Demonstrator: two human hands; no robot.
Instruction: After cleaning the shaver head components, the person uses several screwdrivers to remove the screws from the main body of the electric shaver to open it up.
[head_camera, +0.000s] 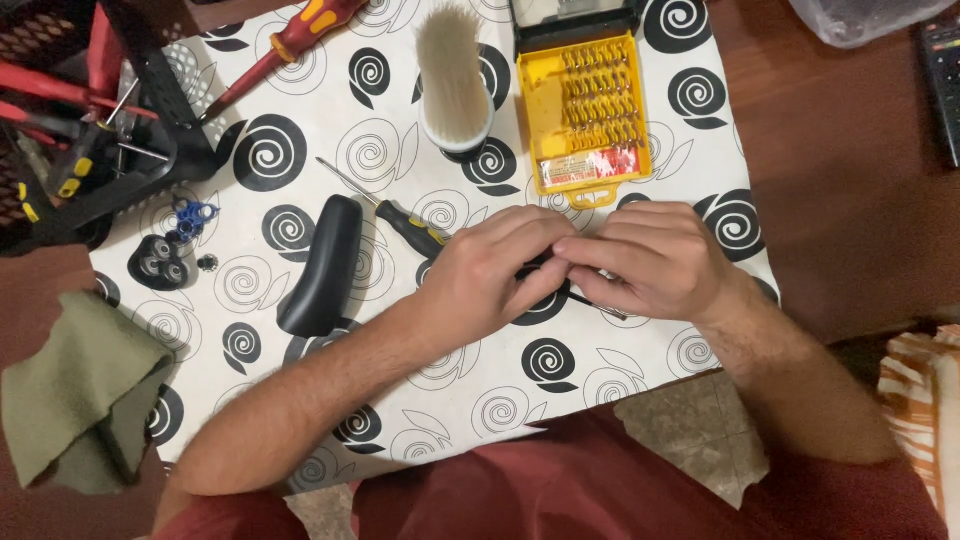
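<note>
My left hand (495, 268) and my right hand (655, 258) meet at the middle of the white cloth (300, 270) with black spirals. Together they close around a small dark part (545, 268), mostly hidden under the fingers. A thin dark piece pokes out below my right hand. A black and yellow screwdriver (400, 218) lies just left of my left hand, its tip pointing up-left. A curved black plastic shell (322, 265) lies further left.
A yellow bit case (583, 110) lies open above the hands, a white brush (453, 75) beside it. A red screwdriver (280, 45), a black tool basket (90, 130), a shaver head (160, 262), blue rings (192, 215) and an olive cloth (80, 395) are at left.
</note>
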